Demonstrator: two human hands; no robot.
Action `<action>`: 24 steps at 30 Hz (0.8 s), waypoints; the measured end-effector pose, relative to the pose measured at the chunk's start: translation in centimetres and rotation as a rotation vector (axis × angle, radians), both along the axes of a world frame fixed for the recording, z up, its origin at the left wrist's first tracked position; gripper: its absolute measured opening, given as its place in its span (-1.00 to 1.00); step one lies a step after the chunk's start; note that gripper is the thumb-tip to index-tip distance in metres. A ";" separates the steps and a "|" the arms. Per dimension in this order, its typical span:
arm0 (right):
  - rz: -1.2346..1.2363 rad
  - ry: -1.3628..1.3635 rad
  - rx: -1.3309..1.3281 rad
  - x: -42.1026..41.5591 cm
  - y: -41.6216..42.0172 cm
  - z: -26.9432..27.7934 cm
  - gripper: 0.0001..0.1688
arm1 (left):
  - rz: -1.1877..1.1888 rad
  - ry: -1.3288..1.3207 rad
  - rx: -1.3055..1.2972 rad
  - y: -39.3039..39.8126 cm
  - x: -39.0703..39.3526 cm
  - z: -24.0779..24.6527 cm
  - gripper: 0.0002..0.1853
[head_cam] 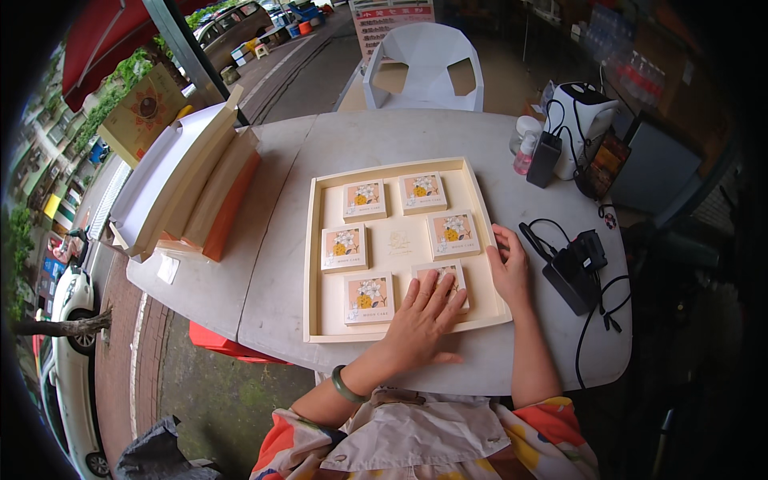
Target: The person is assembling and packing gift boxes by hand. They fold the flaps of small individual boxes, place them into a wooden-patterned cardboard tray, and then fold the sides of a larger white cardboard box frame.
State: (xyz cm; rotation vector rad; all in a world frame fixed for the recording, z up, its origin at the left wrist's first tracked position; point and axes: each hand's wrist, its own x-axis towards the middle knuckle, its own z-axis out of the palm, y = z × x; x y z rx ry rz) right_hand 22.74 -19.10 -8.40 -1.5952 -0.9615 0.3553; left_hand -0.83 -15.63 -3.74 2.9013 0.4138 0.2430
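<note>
A cream cardboard tray (309, 252) lies on the table in front of me, holding several small square mooncake boxes with flower prints. My left hand (425, 312), with a green bangle on its wrist, rests flat and spread over the lower right mooncake box (441, 273), covering much of its print. Against the tray's right wall is my right hand (510, 264), its fingers loosely bent. Beside that hand, inside the tray, sits another mooncake box (453, 234). The lower left mooncake box (368, 299) is near my left fingers. A gold line drawing marks the tray's middle.
Long open cartons (180, 174) stand at the table's left, by a printed gift bag (144, 111). Black power adapters with cables (573, 279) lie right of my right hand. Behind them are a white appliance (579, 120) and a pink bottle (525, 153). A white chair (423, 48) stands opposite.
</note>
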 end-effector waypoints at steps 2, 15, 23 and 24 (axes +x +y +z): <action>-0.008 -0.042 0.018 0.1 0.0 -0.3 -0.55 | 0.007 0.076 -0.021 -0.2 -0.1 0.6 0.28; 0.021 -0.065 0.048 0.3 0.2 -0.7 -0.63 | 0.004 -0.012 -0.018 -0.2 0.0 0.2 0.29; 0.027 -0.110 0.021 0.1 0.0 0.0 -0.67 | 0.064 -0.100 0.024 0.0 1.9 -1.9 0.25; 0.023 -0.106 0.023 0.1 0.0 0.1 -0.67 | 0.060 -0.078 0.030 0.0 2.0 -1.8 0.25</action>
